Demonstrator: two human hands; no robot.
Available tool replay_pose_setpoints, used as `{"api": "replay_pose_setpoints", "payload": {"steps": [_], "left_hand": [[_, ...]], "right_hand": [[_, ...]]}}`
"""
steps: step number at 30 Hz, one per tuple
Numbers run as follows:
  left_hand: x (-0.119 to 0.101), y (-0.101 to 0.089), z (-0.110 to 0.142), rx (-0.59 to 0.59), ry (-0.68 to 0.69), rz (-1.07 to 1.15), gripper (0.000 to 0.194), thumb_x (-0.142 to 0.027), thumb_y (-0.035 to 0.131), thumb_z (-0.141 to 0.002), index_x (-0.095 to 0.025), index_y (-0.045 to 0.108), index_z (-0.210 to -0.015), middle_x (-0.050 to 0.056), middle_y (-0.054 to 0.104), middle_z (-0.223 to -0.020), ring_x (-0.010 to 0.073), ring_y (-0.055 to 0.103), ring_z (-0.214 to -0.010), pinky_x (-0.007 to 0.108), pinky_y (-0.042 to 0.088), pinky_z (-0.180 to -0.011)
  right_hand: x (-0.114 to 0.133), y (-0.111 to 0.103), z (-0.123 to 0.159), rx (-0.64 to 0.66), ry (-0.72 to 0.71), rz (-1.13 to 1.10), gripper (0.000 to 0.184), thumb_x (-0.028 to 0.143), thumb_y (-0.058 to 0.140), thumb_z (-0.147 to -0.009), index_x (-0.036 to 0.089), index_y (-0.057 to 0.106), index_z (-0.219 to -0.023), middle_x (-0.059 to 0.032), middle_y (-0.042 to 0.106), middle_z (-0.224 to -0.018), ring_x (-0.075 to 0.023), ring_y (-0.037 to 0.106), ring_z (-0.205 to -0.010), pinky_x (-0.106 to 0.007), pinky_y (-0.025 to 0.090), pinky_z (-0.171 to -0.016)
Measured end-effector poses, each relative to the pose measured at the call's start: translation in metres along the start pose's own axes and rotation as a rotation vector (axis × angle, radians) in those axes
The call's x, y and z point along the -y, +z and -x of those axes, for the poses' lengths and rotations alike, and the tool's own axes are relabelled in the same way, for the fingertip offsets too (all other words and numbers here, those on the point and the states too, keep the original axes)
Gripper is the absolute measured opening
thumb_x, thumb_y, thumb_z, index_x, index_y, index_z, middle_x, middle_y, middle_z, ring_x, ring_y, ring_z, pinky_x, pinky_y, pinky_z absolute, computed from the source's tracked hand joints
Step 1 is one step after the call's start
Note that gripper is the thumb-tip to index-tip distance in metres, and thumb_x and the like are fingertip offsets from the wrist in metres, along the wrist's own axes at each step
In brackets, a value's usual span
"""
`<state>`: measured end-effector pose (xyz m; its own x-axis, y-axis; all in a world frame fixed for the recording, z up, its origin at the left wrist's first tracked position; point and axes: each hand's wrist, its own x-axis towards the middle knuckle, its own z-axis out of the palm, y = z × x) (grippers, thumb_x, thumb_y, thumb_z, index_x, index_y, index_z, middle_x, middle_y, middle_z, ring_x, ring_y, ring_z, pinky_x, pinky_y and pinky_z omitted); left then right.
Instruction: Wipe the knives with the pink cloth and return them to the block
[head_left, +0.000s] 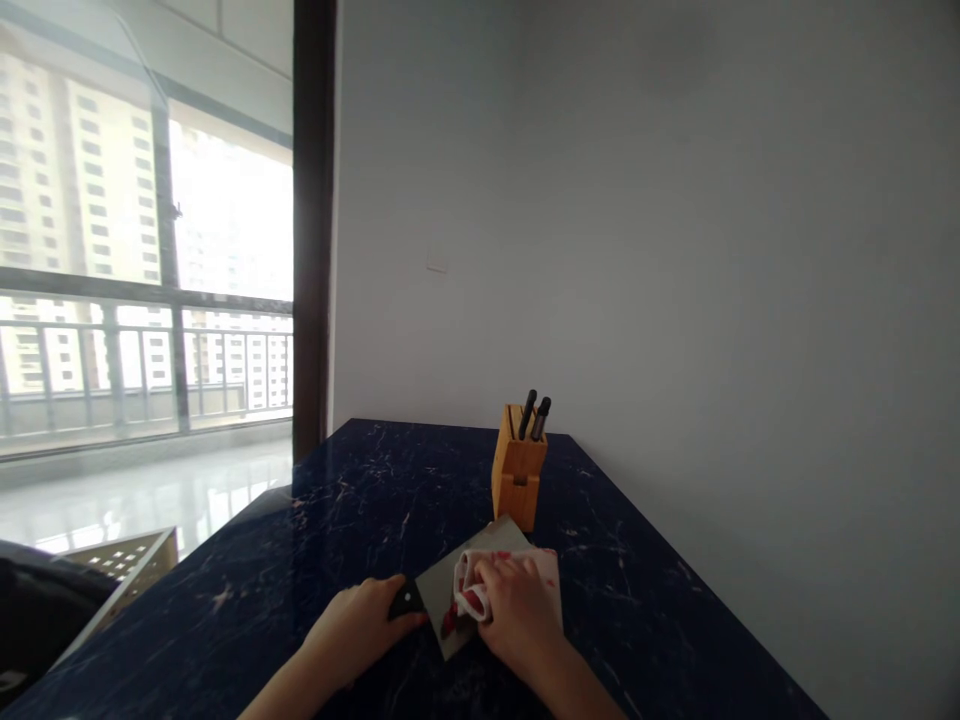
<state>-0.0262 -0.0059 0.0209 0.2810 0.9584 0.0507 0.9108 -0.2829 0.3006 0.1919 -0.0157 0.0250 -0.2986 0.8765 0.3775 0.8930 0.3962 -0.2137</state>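
A cleaver (450, 590) with a wide grey blade and black handle lies over the dark marble table (315, 540). My left hand (360, 628) is closed round the cleaver's handle. My right hand (517, 615) presses a white cloth with red pattern (480, 590) onto the blade, fingers bunched on the cloth. A wooden knife block (517, 470) with two black-handled knives (534, 415) stands just behind the blade, near the wall.
A grey wall runs along the right and back of the table. A large window with a dark frame (311, 230) is on the left. A perforated beige box (124, 565) sits low at the left, off the table edge.
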Motion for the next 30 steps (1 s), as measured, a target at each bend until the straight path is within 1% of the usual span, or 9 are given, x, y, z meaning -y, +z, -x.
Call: {"api": "replay_pose_setpoints", "payload": {"steps": [3, 8, 13, 15, 17, 22, 24, 27, 30], "left_hand": [[0.001, 0.001, -0.001, 0.007, 0.004, 0.015, 0.033, -0.053, 0.046, -0.076, -0.025, 0.061, -0.086, 0.004, 0.070, -0.082, 0.0244, 0.066, -0.079, 0.026, 0.043, -0.063], [0.000, -0.001, -0.002, 0.021, -0.015, 0.009, 0.035, -0.054, 0.046, -0.075, -0.025, 0.061, -0.086, 0.004, 0.070, -0.083, 0.0243, 0.066, -0.081, 0.026, 0.043, -0.063], [-0.001, -0.002, -0.001, 0.019, -0.019, 0.013, 0.034, -0.053, 0.047, -0.075, -0.025, 0.062, -0.087, 0.004, 0.070, -0.084, 0.0243, 0.066, -0.082, 0.026, 0.043, -0.065], [-0.003, -0.004, 0.001, 0.015, -0.024, 0.020, 0.032, -0.052, 0.048, -0.075, -0.025, 0.062, -0.086, 0.004, 0.070, -0.084, 0.0243, 0.066, -0.082, 0.026, 0.043, -0.066], [-0.005, -0.006, 0.002, 0.022, -0.031, 0.036, 0.031, -0.051, 0.047, -0.076, -0.026, 0.062, -0.086, 0.003, 0.070, -0.085, 0.0239, 0.065, -0.082, 0.025, 0.043, -0.066], [-0.006, -0.007, 0.003, 0.036, -0.052, 0.033, 0.032, -0.051, 0.048, -0.075, -0.026, 0.062, -0.089, 0.004, 0.070, -0.087, 0.0243, 0.065, -0.084, 0.026, 0.043, -0.067], [-0.005, -0.006, 0.002, 0.030, -0.040, 0.017, 0.033, -0.051, 0.048, -0.075, -0.025, 0.062, -0.088, 0.004, 0.070, -0.086, 0.0245, 0.065, -0.083, 0.026, 0.044, -0.066], [-0.005, -0.006, 0.002, 0.026, -0.033, 0.018, 0.032, -0.051, 0.048, -0.075, -0.025, 0.062, -0.086, 0.004, 0.070, -0.086, 0.0246, 0.065, -0.083, 0.026, 0.044, -0.066], [-0.006, -0.007, 0.002, 0.031, -0.041, 0.038, 0.030, -0.050, 0.048, -0.075, -0.026, 0.062, -0.087, 0.003, 0.071, -0.087, 0.0242, 0.065, -0.084, 0.026, 0.043, -0.068]], "right_hand": [[0.005, -0.001, 0.002, -0.004, -0.028, -0.027, 0.013, 0.028, 0.049, -0.075, 0.023, 0.055, -0.086, -0.0018, 0.062, -0.087, -0.0188, 0.053, -0.084, -0.033, 0.026, -0.078], [-0.006, -0.003, 0.000, 0.011, 0.036, 0.001, 0.011, 0.024, 0.050, -0.074, 0.022, 0.056, -0.083, -0.0027, 0.062, -0.087, -0.0193, 0.053, -0.090, -0.033, 0.024, -0.081], [0.000, -0.006, 0.005, 0.106, -0.059, -0.022, 0.013, 0.025, 0.054, -0.069, 0.024, 0.057, -0.082, -0.0015, 0.063, -0.093, -0.0212, 0.052, -0.093, -0.036, 0.023, -0.083], [0.003, -0.005, 0.006, 0.115, -0.086, -0.038, 0.013, 0.027, 0.055, -0.069, 0.024, 0.058, -0.081, -0.0012, 0.063, -0.094, -0.0217, 0.052, -0.093, -0.037, 0.022, -0.084], [0.004, -0.004, 0.006, 0.095, -0.060, -0.046, 0.013, 0.027, 0.055, -0.070, 0.024, 0.058, -0.082, -0.0015, 0.063, -0.096, -0.0220, 0.052, -0.095, -0.038, 0.022, -0.084], [-0.004, -0.002, 0.004, 0.061, 0.074, -0.002, 0.015, 0.029, 0.052, -0.073, 0.022, 0.059, -0.085, -0.0043, 0.063, -0.098, -0.0226, 0.052, -0.096, -0.037, 0.024, -0.083], [-0.002, -0.002, 0.005, 0.097, 0.046, 0.003, 0.015, 0.028, 0.052, -0.072, 0.023, 0.059, -0.084, -0.0043, 0.063, -0.101, -0.0231, 0.051, -0.099, -0.038, 0.023, -0.085], [0.005, -0.002, 0.007, 0.131, -0.048, -0.021, 0.017, 0.028, 0.054, -0.070, 0.024, 0.059, -0.086, -0.0032, 0.062, -0.105, -0.0238, 0.049, -0.102, -0.039, 0.021, -0.087], [0.007, 0.000, 0.006, 0.097, -0.045, -0.047, 0.015, 0.028, 0.054, -0.071, 0.024, 0.059, -0.085, -0.0031, 0.062, -0.105, -0.0232, 0.050, -0.099, -0.039, 0.022, -0.086]]}}
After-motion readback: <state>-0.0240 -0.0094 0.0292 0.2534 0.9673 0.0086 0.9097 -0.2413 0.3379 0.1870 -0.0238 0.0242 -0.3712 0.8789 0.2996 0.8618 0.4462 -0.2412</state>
